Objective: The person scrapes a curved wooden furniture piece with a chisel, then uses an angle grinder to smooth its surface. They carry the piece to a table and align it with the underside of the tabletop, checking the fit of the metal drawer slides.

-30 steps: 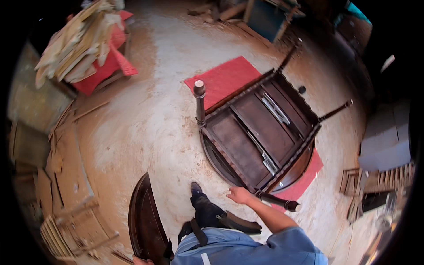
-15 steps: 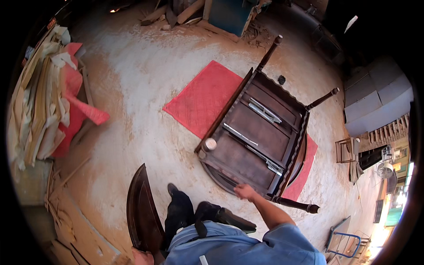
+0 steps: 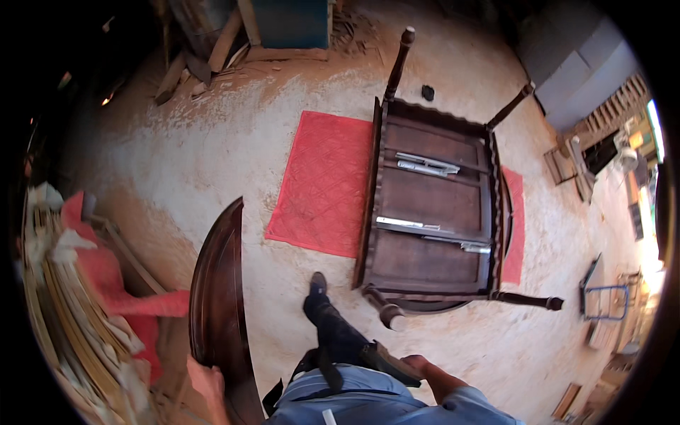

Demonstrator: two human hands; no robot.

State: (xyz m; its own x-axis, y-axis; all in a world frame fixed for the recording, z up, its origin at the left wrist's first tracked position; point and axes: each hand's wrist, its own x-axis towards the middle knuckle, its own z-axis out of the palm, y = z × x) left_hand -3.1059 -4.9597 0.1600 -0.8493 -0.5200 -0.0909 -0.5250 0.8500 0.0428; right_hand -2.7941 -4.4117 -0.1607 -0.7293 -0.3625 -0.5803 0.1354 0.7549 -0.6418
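A dark brown half-oval wooden table leaf (image 3: 221, 304), with one curved edge and one straight edge, stands tilted at my left side. My left hand (image 3: 205, 381) is closed on its curved edge, low down. My right hand (image 3: 416, 363) hangs by my right hip, next to the dark pouch on my belt, its fingers not clear. Ahead to the right, a dark wooden table (image 3: 432, 265) lies upside down with its turned legs sticking up. Metal slide rails (image 3: 425, 164) are fixed to its underside. Neither hand touches the table.
Red quilted padding (image 3: 322, 184) lies under the table and extends to its left. At left, stacked foam-like sheets (image 3: 78, 319) stand with red cloth hanging off. A blue-handled trolley (image 3: 605, 301) stands at right; wood scraps (image 3: 227, 42) and grey cabinets (image 3: 581, 71) are farther back.
I have stepped and turned left, so the table appears farther right. My left hand has brought the leaf higher and forward. My right hand has drawn back from the table to my hip.
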